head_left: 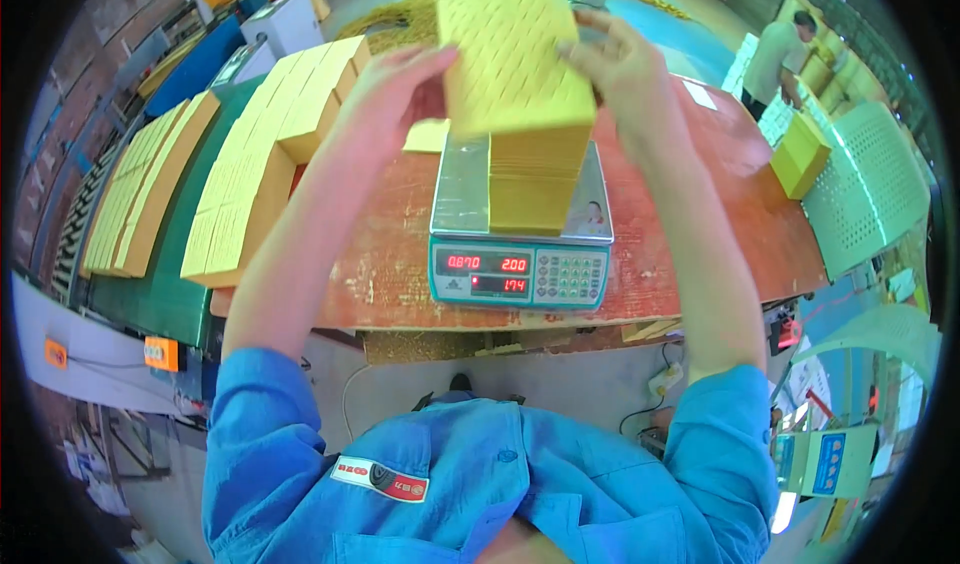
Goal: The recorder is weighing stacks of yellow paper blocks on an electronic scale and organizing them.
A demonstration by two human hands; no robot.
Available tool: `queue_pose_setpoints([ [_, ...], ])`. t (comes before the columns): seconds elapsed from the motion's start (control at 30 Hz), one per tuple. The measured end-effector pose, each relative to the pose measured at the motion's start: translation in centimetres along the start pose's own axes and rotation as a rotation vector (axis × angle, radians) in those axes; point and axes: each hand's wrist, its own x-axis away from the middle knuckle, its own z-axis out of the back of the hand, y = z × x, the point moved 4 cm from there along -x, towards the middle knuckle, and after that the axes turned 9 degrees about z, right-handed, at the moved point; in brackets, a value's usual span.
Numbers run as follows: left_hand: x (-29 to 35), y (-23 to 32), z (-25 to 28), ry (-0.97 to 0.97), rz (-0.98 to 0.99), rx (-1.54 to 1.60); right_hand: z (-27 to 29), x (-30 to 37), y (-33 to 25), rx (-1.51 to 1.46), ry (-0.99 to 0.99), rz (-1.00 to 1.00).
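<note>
Between my two hands is a yellow slitted sheet [520,59], tilted up over the scale, its lower edge slightly blurred. My left hand [405,89] grips its left edge with the thumb on the near face. At its right edge, my right hand [622,69] pinches with thumb and fingers, some hidden behind it. Just beneath stands a tall stack of yellow sheets [535,184] on the metal pan of a teal digital scale [478,199]. I cannot tell whether the held sheet is one layer or several, or whether it touches the stack.
The scale stands on a worn red table [385,274]. To the left are long rows of yellow stacks [240,199], with more on a green conveyor belt [170,254]. Another yellow stack [800,159] sits by a perforated green panel [870,189] at right. A person [778,59] works at the far right.
</note>
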Motion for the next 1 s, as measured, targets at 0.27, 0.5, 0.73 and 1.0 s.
queue_pose_setpoints([
  [0.27, -11.1, -1.3, -2.0, 0.048, 0.218, -0.324, 3.9, -5.1, 7.3, 0.111, 0.085, -0.19],
  [0.5, -10.8, -2.1, -1.9, 0.019, 0.234, -0.36, 3.5, -4.3, 9.2, 0.151, 0.114, -0.16],
  [0.73, -10.2, -2.7, -1.3, 0.049, 0.194, -0.289, 3.1, -4.5, 9.8, 0.427, 0.08, -0.067],
  [1.0, -7.1, -3.6, -2.0, 0.124, 0.018, -0.507, 3.8, -2.5, 10.2, 0.603, 0.183, 0.074],
])
